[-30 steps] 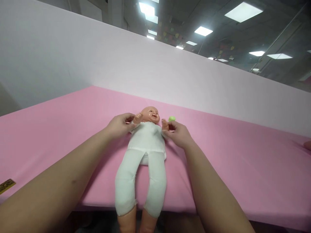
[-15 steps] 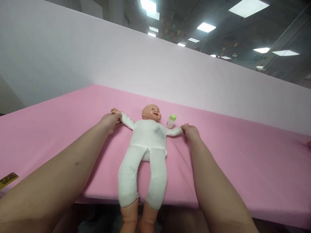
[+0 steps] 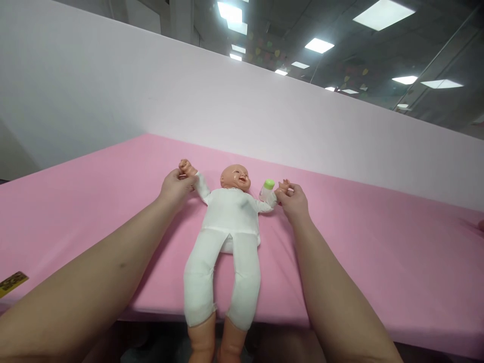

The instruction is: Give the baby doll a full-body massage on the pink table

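Observation:
A baby doll [image 3: 232, 212] with a white cloth body lies on its back, its head away from me and its feet over the near edge of the pink surface. My left hand [image 3: 176, 187] is closed around the doll's arm at the left, near the wrist; the doll's small hand sticks out above my fingers. At the right, my right hand [image 3: 296, 201] grips the doll's other forearm by the wrist. Just behind that arm is a small bottle [image 3: 267, 189] with a green cap, partly hidden by the doll's sleeve.
The doll rests on a pink padded table [image 3: 359, 242]. Behind it runs a white partition wall [image 3: 227, 106]. A yellow and black label [image 3: 13, 283] sits at the near left edge. Something small and reddish [image 3: 481, 225] shows at the far right edge.
Both doll arms have been raised and bent slightly inward, the doll's hands now higher. My hands have moved up and toward the middle with them, and the right sleeve now overlaps the bottle.

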The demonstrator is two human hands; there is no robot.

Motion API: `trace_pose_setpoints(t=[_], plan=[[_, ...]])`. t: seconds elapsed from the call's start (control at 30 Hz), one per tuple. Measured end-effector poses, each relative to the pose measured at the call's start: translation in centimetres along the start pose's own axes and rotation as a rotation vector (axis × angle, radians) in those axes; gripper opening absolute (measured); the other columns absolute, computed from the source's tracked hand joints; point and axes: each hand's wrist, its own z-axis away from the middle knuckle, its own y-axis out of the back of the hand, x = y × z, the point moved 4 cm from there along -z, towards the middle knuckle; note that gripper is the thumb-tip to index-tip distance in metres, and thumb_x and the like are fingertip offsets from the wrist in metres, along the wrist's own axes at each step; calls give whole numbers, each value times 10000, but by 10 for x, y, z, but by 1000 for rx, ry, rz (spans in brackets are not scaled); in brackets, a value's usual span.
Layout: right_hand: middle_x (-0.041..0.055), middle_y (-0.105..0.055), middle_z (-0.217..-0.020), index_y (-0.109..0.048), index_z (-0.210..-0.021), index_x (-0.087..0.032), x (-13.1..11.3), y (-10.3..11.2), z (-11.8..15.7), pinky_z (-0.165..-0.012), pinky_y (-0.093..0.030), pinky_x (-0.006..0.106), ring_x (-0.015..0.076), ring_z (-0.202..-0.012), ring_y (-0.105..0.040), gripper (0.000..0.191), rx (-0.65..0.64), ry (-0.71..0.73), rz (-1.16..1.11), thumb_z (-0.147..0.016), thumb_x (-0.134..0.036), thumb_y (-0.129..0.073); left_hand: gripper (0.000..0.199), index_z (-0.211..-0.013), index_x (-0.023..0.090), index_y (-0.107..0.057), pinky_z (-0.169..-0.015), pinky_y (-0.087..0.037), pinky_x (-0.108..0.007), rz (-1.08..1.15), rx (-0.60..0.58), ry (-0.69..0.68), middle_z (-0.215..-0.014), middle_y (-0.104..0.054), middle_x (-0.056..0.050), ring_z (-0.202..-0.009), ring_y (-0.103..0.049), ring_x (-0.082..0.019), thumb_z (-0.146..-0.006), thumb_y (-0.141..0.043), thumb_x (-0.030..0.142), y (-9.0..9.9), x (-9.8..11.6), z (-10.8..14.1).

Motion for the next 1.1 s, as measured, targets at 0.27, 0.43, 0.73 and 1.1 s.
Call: trace_pose_setpoints(t=[0.27, 0.43, 0.73, 1.1], plan=[[5, -790, -1098, -779, -1172, -325, -57, -44, 53, -860, -574, 358, 218, -923, -718, 294, -389, 384, 287, -882, -286, -755, 349, -1112, 309, -806, -839, -549, -359, -661, -474, -315, -1111, -783, -31, -969, -715, -282, -840, -785, 528, -46, 45, 55], [-19, -793, -1035, -812, -1083, -353, -63, -54, 64, -773, -533, 324, 228, -914, -705, 264, -499, 426, 442, -877, -215, -723, 365, -1161, 348, -810, -874, -534, -391, -925, -611, -399, -1193, -765, -37, -1066, -693, -327, -814, -723, 420, -53, 44, 58], [-17, -789, -1055, -795, -1085, -330, -60, -57, 63, -778, -520, 313, 214, -922, -702, 262, -506, 415, 408, -878, -208, -691, 285, -1095, 328, -798, -844, -515, -390, -937, -584, -402, -1103, -773, -65, -1015, -691, -339, -840, -723, 431, -55, 44, 61], [66, -768, -1180, -672, -1314, -230, -25, -31, 25, -881, -587, 318, 205, -1000, -716, 480, -86, 239, -27, -884, -431, -742, 325, -1011, 204, -684, -720, -576, -356, -341, -19, 12, -1025, -735, -88, -852, -722, -266, -778, -803, 396, 5, 3, 0]])
